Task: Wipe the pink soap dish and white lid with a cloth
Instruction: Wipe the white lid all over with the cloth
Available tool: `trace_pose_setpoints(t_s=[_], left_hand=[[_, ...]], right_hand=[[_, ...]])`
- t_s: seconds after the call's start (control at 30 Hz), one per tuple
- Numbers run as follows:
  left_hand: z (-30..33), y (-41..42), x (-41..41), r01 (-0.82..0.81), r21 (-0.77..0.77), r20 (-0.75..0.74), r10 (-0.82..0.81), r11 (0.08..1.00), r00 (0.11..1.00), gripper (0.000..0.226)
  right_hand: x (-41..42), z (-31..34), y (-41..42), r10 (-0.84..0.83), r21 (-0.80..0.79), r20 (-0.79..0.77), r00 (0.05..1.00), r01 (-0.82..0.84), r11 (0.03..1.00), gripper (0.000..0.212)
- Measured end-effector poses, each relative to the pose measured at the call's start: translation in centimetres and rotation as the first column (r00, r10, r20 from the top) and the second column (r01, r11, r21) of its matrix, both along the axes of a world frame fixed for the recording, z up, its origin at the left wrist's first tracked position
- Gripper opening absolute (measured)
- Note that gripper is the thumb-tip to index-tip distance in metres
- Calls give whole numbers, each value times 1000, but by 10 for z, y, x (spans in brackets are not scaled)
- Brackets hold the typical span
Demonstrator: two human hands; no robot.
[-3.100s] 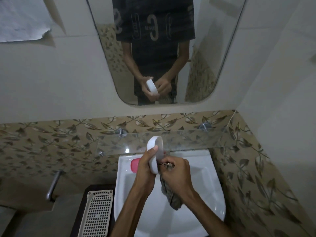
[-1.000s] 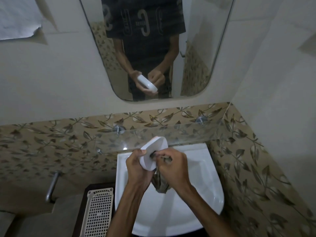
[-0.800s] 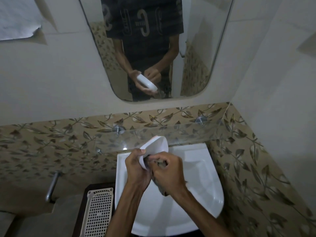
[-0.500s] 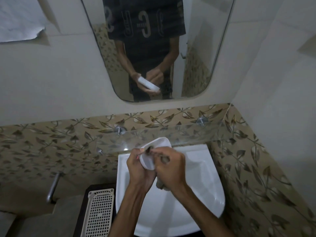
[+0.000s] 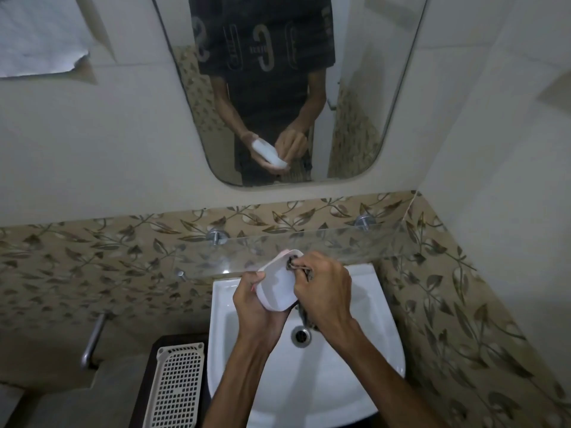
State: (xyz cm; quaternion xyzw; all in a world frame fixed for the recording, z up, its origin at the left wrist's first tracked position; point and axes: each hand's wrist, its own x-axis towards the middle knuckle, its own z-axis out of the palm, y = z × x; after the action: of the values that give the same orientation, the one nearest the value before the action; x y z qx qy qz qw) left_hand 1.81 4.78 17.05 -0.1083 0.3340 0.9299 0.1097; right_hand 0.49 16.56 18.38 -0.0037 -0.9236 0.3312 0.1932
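My left hand (image 5: 258,307) grips the white lid (image 5: 278,287) from below and holds it tilted over the white sink (image 5: 364,359), its hollow side facing me. My right hand (image 5: 324,291) is closed on a dark grey cloth (image 5: 304,319) and presses a bunched part of it against the lid's upper right rim. The rest of the cloth hangs below that hand, above the drain. The pink soap dish is hidden behind my hands and the lid.
A glass shelf (image 5: 340,245) on metal pegs runs just behind the lid. A mirror (image 5: 293,88) above reflects the person. A white perforated basket (image 5: 176,387) stands left of the sink. A metal bar (image 5: 92,338) juts from the left wall. Tiled walls close in on the right.
The lid has tipped from edge-on to its hollow side facing me. My right hand with the cloth has shifted along the lid's rim. The pink soap dish, seen three seconds ago, is now covered.
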Motion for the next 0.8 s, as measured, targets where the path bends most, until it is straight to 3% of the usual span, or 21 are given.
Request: trace_pose_setpoints(t_s=[0.13,0.23,0.33,0.43,0.53,0.6,0.7,0.8], left_hand=[[-5,8,3,-49,-41,-11,48,998,999,54],[-9,16,5,-71,-111,-14,70,991,997,66],[-21,17,4,-145,-174,-26,143,974,989,49],[-19,12,4,-121,-186,-43,115,975,992,48],[-15,6,0,-88,-173,-49,80,981,996,64],[-12,10,2,-74,-153,-26,71,985,997,61],[-14,15,10,-127,-116,37,132,985,991,48],[-13,14,10,-205,-105,49,211,973,976,47]], right_hand=[[8,-3,10,4,63,296,955,-24,998,10],[18,0,10,92,-106,394,915,-55,993,9],[28,2,1,267,-326,383,884,-141,935,15],[32,2,-3,344,-602,383,857,-51,797,16],[36,2,-6,392,-780,352,850,35,625,16],[35,6,-10,361,-770,289,887,-9,638,19],[28,13,-16,322,-589,137,937,-184,787,31],[21,14,-23,273,-422,2,962,-247,873,25]])
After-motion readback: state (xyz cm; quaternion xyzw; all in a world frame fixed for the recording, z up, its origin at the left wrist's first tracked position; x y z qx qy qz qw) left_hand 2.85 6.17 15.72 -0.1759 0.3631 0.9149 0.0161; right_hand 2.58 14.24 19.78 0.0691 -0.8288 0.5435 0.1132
